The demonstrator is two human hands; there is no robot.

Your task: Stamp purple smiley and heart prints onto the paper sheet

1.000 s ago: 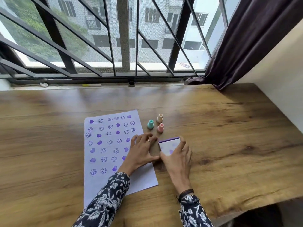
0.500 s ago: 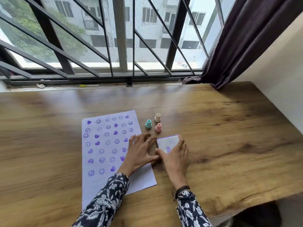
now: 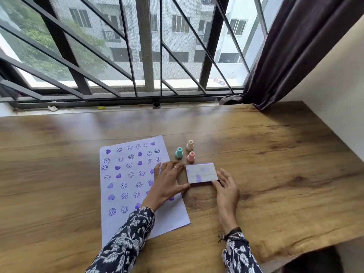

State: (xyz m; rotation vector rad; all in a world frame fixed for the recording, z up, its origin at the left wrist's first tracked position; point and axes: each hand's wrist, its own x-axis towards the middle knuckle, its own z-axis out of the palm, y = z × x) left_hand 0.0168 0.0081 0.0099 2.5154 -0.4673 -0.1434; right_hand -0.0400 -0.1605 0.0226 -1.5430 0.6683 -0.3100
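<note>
Head view: wooden table [image 3: 275, 174] under a barred window; work sits at centre frame.
Sheet [image 3: 126, 184]: lies flat at centre-left, printed from its top edge down to near the wrist with purple smileys and hearts; the bottom strip is bare.
Ink pad [image 3: 201, 173]: rectangular, just right of the sheet, pale lid stained purple. Half a second ago the right hand lay over its right half; now the whole lid shows and it lies closed and level.
Left hand [image 3: 167, 183]: fingers spread flat over the sheet's right edge, thumb tip touching the pad's lower-left corner. It grips nothing. Its place is unchanged from the earlier frames.
Right hand [image 3: 226, 186]: has slid off the lid to the pad's lower-right corner; fingers loosely spread, fingertips at the pad's edge, holding nothing.
Stamps: teal [image 3: 179, 153], cream [image 3: 190, 145] and pink [image 3: 190, 156] stand upright in a cluster above the pad, touched by neither hand.
Assessment: the pad appears shut and no stamp is in hand, so printing looks finished or paused. Any further print needs the lid off and a stamp picked up.
Risk: the left palm rests on printed rows; wet ink could smear.
</note>
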